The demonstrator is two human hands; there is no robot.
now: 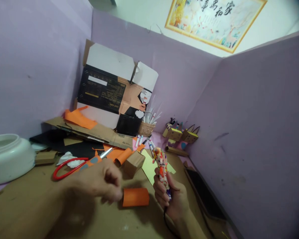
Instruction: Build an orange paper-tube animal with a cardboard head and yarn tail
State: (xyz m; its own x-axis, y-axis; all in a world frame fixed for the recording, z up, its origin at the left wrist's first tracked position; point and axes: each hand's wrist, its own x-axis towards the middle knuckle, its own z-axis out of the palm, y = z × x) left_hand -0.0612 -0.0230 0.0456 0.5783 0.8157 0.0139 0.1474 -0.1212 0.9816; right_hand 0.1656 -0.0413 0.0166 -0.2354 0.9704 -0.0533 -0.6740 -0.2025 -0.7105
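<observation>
My right hand (173, 196) is wrapped round a colourfully patterned glue gun (161, 166), held upright with a dark cord trailing below. My left hand (99, 182) is curled, thumb and fingers drawn together and slightly blurred; whatever it may pinch is too small to make out. Just beside its fingertips lies an orange paper tube (137, 197) on the cardboard-covered table (109, 222); I cannot tell whether they touch. A small brown cardboard box (134, 163) stands behind the tube, with another orange roll (124, 156) next to it. Red-handled scissors (57, 172) lie beyond my left hand.
A white pot (11, 159) stands at the left. Behind are an unfolded carton (102, 89), orange scraps (81, 119), a basket (147, 128) of white sticks, markers (139, 140) and small cardboard figures (176, 133). A dark flat device (204, 194) lies along the right wall.
</observation>
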